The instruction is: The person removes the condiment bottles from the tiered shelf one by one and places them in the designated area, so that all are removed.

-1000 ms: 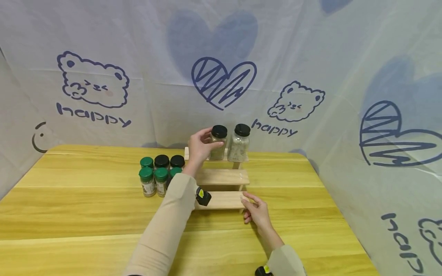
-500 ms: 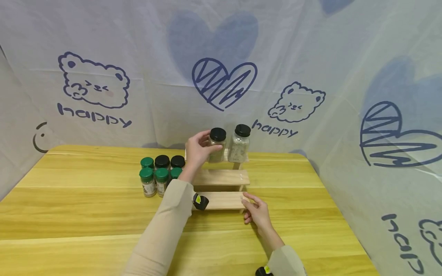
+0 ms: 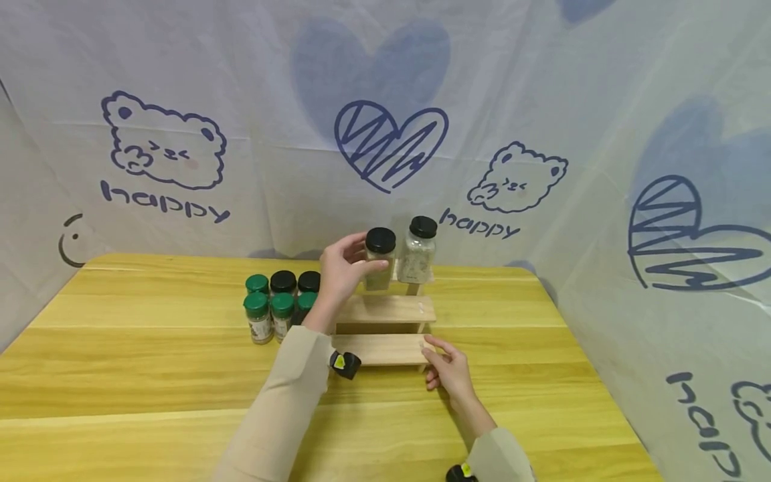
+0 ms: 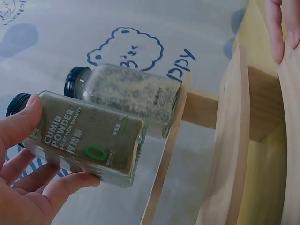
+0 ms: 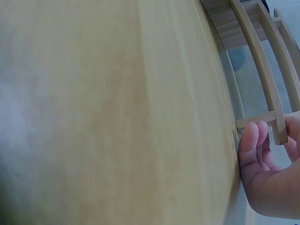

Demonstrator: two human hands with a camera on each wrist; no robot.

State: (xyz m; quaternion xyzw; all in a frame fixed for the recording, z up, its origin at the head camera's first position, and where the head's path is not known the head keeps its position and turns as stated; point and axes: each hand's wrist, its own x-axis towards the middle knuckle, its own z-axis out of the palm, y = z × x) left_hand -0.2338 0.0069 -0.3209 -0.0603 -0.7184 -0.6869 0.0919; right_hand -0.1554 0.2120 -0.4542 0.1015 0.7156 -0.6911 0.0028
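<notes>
My left hand (image 3: 340, 271) holds a glass jar of cumin powder (image 4: 89, 136) with a black lid, thumb on one side and fingers on the other. In the left wrist view a gap shows between the jar's base and the top tier. Beside it a second glass jar (image 3: 417, 258), black-lidded with pale flaky contents, stands on the top tier of a three-tier wooden rack (image 3: 385, 349). My right hand (image 3: 450, 371) grips the right end of the rack's lowest tier; in the right wrist view its fingers (image 5: 251, 140) curl by that end.
Left of the rack, several small spice bottles stand grouped on the wooden table (image 3: 150, 375), some with green lids (image 3: 256, 304), others with black lids (image 3: 282, 282). A printed white cloth (image 3: 277, 167) hangs behind and to the right of the table.
My left hand has drawn the cumin powder jar slightly down and toward me, away from the top tier. My right hand has stayed at the rack's end.
</notes>
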